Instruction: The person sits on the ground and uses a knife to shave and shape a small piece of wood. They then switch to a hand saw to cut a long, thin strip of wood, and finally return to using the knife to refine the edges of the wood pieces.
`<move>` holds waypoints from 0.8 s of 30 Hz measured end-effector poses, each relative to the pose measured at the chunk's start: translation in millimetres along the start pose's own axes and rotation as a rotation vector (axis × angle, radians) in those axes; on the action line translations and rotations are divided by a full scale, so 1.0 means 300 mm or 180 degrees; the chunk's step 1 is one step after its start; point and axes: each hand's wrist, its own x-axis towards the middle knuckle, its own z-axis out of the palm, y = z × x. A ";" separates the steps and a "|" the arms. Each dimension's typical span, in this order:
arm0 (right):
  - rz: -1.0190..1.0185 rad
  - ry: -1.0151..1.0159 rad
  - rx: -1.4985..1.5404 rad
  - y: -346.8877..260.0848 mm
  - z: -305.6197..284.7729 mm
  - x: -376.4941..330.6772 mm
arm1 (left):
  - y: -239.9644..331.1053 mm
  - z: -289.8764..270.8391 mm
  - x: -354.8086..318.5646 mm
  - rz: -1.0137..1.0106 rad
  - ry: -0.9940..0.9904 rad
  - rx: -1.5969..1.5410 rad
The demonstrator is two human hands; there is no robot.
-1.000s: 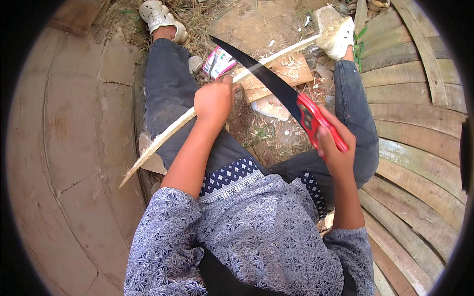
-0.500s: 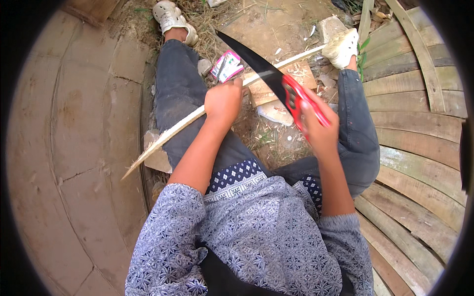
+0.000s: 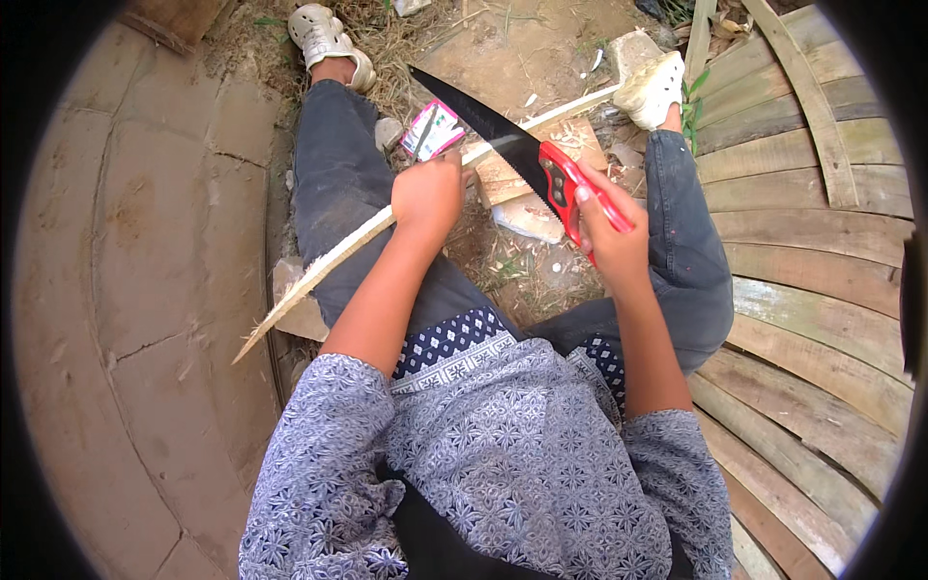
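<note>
My right hand [image 3: 613, 230] is closed round the red handle of a hand saw [image 3: 495, 130], whose black toothed blade points up and to the left. The blade lies across a long, pale wooden strip [image 3: 333, 253]. My left hand [image 3: 428, 198] grips that strip just left of the blade. The strip slants from a splintered end at lower left, over my left thigh, to my right shoe [image 3: 650, 92]. Beneath the strip by the saw sits a wooden block [image 3: 585, 145], strewn with shavings; whether the strip rests on it is hard to tell.
A pink-and-white packet [image 3: 443, 135] with a dark, thin tool on it lies beyond my left hand. Stones [image 3: 635, 53] and shavings dot the dirt. Wooden planks [image 3: 802, 251] line the right side, a cracked brown surface [image 3: 155, 290] the left.
The whole view has shifted slightly, so everything sits a little further left. The saw still lies across the strip, and both hands keep their grips.
</note>
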 end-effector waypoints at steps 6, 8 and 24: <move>-0.0070 0.0032 0.0180 0.067 -0.005 -0.082 | -0.098 0.063 0.059 0.0646 -0.0426 -0.0675; -0.0173 0.0071 0.0120 0.089 -0.012 -0.082 | -0.088 0.006 0.117 -0.0047 -0.1853 -0.1848; 0.0546 0.0075 -0.0246 -0.091 -0.228 -0.353 | -0.085 0.087 0.101 0.0791 -0.1015 -0.0932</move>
